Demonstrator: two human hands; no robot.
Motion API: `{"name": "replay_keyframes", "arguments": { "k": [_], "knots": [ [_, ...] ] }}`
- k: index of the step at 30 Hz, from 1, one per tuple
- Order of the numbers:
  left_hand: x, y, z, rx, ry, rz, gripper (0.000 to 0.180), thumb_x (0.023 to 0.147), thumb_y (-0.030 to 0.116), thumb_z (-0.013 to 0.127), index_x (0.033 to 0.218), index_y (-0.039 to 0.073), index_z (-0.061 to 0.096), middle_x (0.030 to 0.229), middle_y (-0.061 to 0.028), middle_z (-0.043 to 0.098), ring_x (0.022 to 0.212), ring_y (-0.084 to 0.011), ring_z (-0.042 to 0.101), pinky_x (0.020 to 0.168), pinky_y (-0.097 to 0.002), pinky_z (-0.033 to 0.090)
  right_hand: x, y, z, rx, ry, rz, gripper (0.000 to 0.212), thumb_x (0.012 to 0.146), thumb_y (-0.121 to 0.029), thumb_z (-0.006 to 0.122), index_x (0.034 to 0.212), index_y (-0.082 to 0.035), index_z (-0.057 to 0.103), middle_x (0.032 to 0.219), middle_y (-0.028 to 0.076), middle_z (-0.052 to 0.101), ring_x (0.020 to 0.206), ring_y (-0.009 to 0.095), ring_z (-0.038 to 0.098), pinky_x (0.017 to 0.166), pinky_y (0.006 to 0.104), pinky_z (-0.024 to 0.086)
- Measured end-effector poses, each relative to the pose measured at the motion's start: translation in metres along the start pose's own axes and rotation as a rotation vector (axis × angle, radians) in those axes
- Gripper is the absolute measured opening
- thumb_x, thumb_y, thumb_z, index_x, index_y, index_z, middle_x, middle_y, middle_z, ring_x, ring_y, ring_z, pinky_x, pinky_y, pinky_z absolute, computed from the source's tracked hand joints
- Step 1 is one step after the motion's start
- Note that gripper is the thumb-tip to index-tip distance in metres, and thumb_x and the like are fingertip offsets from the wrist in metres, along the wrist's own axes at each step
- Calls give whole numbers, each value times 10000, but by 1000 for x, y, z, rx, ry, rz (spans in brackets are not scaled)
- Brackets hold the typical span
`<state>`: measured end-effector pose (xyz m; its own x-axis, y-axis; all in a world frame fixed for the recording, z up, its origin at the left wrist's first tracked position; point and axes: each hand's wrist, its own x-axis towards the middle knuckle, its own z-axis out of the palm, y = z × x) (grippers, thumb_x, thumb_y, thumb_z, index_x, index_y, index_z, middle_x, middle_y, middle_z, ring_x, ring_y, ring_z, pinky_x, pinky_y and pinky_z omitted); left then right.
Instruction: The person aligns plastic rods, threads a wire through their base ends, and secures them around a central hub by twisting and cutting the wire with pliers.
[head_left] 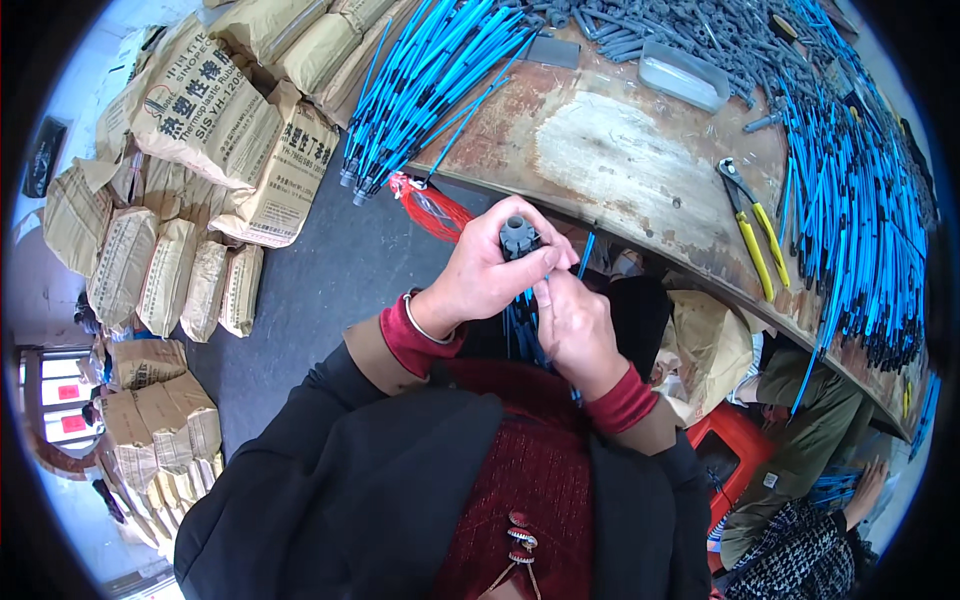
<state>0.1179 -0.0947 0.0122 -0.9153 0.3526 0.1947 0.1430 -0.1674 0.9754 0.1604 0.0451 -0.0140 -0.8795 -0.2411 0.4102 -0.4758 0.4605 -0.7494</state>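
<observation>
In front of my chest, my left hand (478, 275) is wrapped round a dark grey ribbed plastic hub (517, 234), its round hollow end facing up. Blue rods with black fittings (520, 330) hang below the hub, between my wrists. Close against it, my right hand (575, 325) is closed, with a thin blue rod (588, 250) sticking up beside its fingers. What its fingertips grip is mostly covered. Beyond my hands, yellow-handled pliers (757, 230) lie on the wooden table (500, 155).
Bundled blue rod assemblies (430, 90) overhang the table's left edge above red strings (440, 213). More blue rods (865, 230) lie right. Grey plastic parts (700, 30) surround a clear tray (684, 78). Paper sacks (200, 130) stand left. A co-worker's hand (868, 492) and red stool (735, 440) are right.
</observation>
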Motion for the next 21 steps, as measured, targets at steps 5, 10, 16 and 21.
{"name": "replay_keyframes", "arguments": {
  "k": [5,10,16,21],
  "knots": [
    [-3,3,2,-39,1,0,88,841,-29,544,878,12,476,814,-137,618,832,-234,621,788,-386,498,-7,-12,0,-141,48,-9,122,837,-92,608,831,-13,515,690,145,564,540,322,573,472,408,460],
    [-2,1,-1,-97,-43,29,79,844,-27,537,865,16,474,798,-135,618,830,-225,623,773,-373,500,-7,-4,-9,50,145,-56,144,787,-75,656,891,-16,576,729,116,567,598,289,575,550,364,482],
    [7,10,4,-99,-143,42,109,849,12,572,846,24,464,801,-134,620,824,-221,627,747,-356,504,-11,14,-15,-13,221,19,203,731,-26,672,920,-19,598,769,122,562,709,302,562,659,359,469],
    [15,11,6,-116,-177,-16,129,848,27,580,828,28,453,783,-133,617,778,-216,630,709,-341,508,-14,19,-15,80,145,71,234,707,2,673,926,-19,594,773,122,563,732,300,560,675,358,459]
  ]
}}
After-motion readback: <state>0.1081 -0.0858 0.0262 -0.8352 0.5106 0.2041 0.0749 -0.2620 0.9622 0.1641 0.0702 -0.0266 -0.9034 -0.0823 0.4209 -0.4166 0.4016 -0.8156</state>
